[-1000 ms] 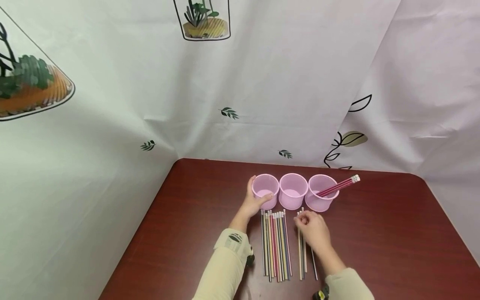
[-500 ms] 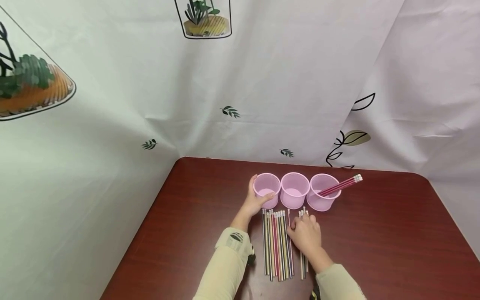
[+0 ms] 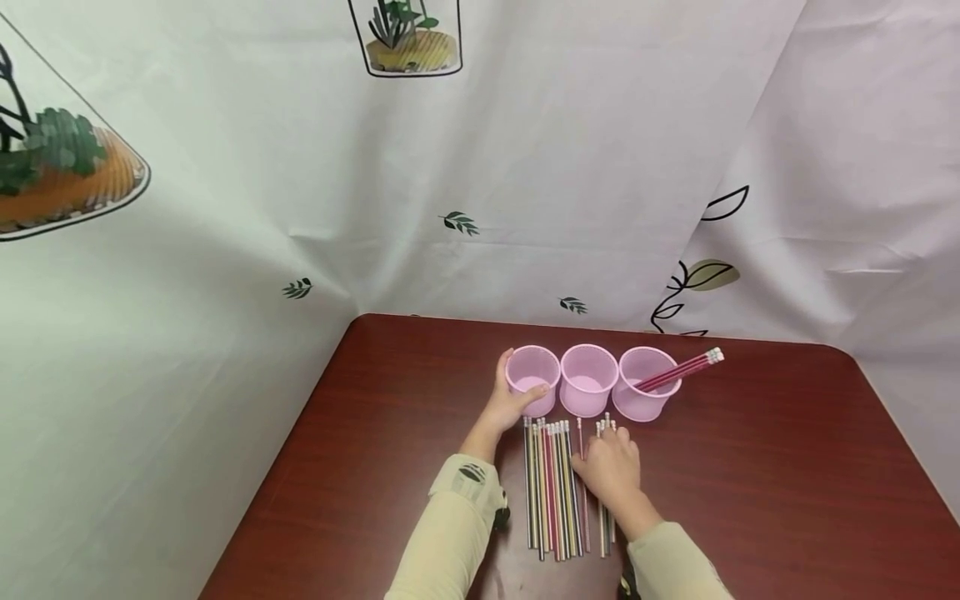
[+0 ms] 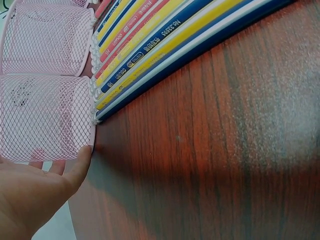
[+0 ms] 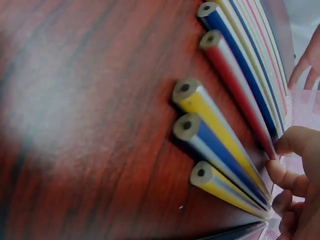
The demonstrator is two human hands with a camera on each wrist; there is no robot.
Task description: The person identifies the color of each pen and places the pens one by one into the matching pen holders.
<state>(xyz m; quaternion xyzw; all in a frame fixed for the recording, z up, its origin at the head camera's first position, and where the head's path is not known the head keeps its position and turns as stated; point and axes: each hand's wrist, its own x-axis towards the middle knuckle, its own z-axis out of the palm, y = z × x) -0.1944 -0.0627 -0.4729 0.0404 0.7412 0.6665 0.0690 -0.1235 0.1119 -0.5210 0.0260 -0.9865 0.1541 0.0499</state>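
My left hand [image 3: 501, 408] grips the left pink mesh cup [image 4: 45, 115], thumb on the near side and fingers behind it. The middle cup [image 3: 587, 403] and the right cup [image 3: 636, 406] stand beside it in a line. Two or more red pencils [image 3: 677, 372] lean in the right cup. In front lies a row of pencils [image 3: 551, 492] in blue, yellow and red. My right hand [image 3: 615, 475] pinches a red pencil [image 5: 239, 87] near its eraser end, at the row's right edge. Yellow and blue pencils [image 5: 220, 132] lie under that hand.
The dark red wooden table [image 3: 787, 467] extends around the cups and pencils. A white patterned cloth [image 3: 525, 167] hangs behind its back edge and along the left side. A dark blue pencil [image 5: 240, 232] shows partly at the bottom of the right wrist view.
My right hand has moved left from the small pencil group to the row's right edge. The red pencil there has shifted slightly right, away from the row. My left hand stays on the cup.
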